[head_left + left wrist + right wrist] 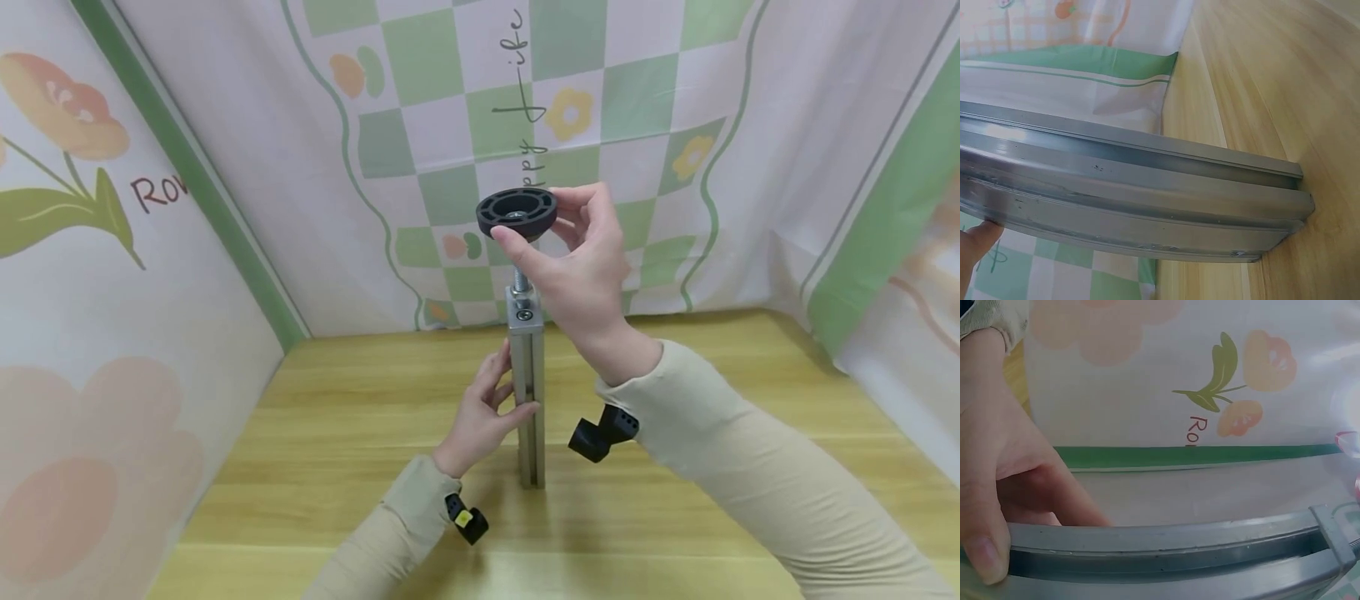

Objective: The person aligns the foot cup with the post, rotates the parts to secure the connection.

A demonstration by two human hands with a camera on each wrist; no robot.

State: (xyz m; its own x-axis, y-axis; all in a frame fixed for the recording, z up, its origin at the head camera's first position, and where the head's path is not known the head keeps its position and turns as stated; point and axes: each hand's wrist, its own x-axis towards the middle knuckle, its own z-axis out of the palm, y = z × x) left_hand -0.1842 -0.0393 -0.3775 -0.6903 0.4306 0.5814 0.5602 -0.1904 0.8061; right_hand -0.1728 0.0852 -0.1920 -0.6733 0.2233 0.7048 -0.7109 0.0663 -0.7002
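Note:
A silver aluminium profile [528, 400] with grooved sides stands upright on the table. From the plate on its top end rises a threaded stud [520, 279], carrying a black round levelling foot [517, 218] with a recessed, slotted face turned up. My right hand [585, 267] grips the foot's rim, thumb on the near side and fingers on the far right. Lower down, my left hand [483, 417] holds the profile between thumb and fingers; the right wrist view shows this left hand [1010, 475] too. The profile's lower end [1272, 206] meets the table in the left wrist view.
The wood-grain table [337, 467] spreads around the profile. Behind it hangs a green-and-white checked cloth [420, 142], and a flower-printed cloth [82, 333] covers the left side. Small black devices [603, 433] sit on both wrists.

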